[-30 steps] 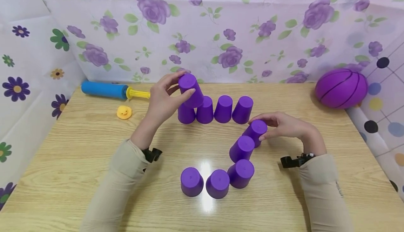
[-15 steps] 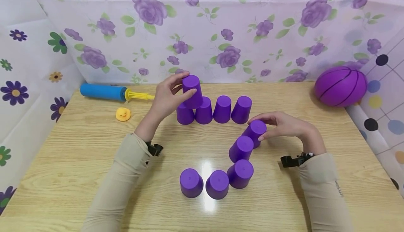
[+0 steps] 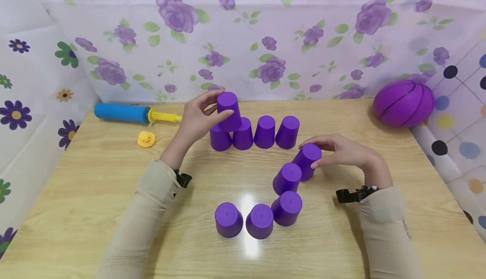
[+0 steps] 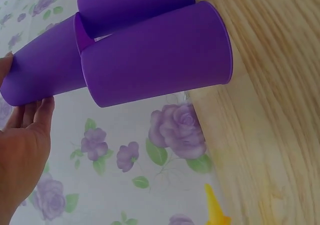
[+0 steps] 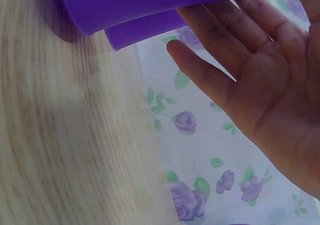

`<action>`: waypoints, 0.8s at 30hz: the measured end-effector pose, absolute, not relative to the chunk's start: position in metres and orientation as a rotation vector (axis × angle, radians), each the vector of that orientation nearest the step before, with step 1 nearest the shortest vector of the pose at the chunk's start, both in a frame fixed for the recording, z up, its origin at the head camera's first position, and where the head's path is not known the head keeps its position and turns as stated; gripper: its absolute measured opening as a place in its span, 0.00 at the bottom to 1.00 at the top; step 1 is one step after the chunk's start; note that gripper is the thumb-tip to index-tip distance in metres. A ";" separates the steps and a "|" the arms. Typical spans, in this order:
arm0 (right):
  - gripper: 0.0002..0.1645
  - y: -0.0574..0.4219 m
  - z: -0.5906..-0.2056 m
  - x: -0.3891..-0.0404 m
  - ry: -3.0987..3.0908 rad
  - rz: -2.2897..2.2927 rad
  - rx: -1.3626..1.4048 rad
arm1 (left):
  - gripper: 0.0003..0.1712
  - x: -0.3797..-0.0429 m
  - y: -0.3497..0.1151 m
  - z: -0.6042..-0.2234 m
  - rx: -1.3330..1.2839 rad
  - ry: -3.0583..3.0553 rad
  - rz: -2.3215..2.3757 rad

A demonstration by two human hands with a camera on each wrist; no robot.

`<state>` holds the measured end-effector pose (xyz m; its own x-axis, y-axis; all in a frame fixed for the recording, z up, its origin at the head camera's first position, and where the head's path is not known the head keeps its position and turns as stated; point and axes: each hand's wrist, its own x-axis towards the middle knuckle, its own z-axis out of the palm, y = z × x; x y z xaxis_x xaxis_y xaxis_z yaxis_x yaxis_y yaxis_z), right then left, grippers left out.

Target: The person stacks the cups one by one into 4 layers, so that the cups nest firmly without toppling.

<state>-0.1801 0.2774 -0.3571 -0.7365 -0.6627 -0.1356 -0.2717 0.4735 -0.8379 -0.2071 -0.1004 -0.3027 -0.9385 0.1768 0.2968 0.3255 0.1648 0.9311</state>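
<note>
In the head view, my left hand [image 3: 198, 118] pinches an upside-down purple cup [image 3: 230, 112] between thumb and fingers. This cup straddles the two leftmost cups of the back row; the left wrist view shows its rim against the base of the end cup [image 4: 160, 55]. Over on the right, my right hand [image 3: 341, 151] has thumb and fingers around another upside-down cup [image 3: 306, 161] standing on the table. Two more cups [image 3: 287, 179] run from it toward the front. A pair of cups [image 3: 229, 220] stands at the front middle.
The back row continues right with further purple cups [image 3: 264, 132]. A blue pump with yellow handle [image 3: 123, 113] and a small yellow duck [image 3: 146, 139] lie at the left on the wooden table [image 3: 95, 211]. At the back right corner sits a purple ball [image 3: 404, 103]. Flowered cloth hangs behind.
The left hand has shifted its cup slightly rightward, from over the end cup to across the end pair. My right hand keeps its place at its cup. The head view has turned a little.
</note>
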 end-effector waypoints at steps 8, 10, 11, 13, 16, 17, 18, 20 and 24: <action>0.33 0.286 -0.331 -0.180 2.462 -1.036 -0.724 | 0.29 -0.211 -0.103 -0.304 -0.503 -2.307 -1.898; 0.33 0.285 -0.321 -0.181 2.504 -1.028 -0.728 | 0.29 -0.216 -0.104 -0.309 -0.501 -2.297 -1.910; 0.33 0.283 -0.317 -0.182 2.523 -1.026 -0.733 | 0.29 -0.219 -0.105 -0.312 -0.498 -2.291 -1.915; 0.32 0.280 -0.309 -0.183 2.566 -1.013 -0.737 | 0.30 -0.224 -0.107 -0.318 -0.491 -2.280 -1.925; 0.33 0.274 -0.302 -0.185 2.595 -0.989 -0.768 | 0.30 -0.228 -0.107 -0.322 -0.488 -2.268 -1.934; 0.33 0.272 -0.300 -0.186 2.598 -0.980 -0.779 | 0.31 -0.228 -0.107 -0.323 -0.487 -2.269 -1.941; 0.33 0.270 -0.297 -0.187 2.604 -0.969 -0.803 | 0.31 -0.229 -0.107 -0.325 -0.489 -2.275 -1.938; 0.33 0.266 -0.293 -0.189 2.613 -0.950 -0.828 | 0.34 -0.229 -0.108 -0.328 -0.504 -2.301 -1.922; 0.33 0.257 -0.281 -0.191 2.599 -0.957 -0.831 | 0.44 -0.226 -0.112 -0.336 -0.581 -2.419 -1.754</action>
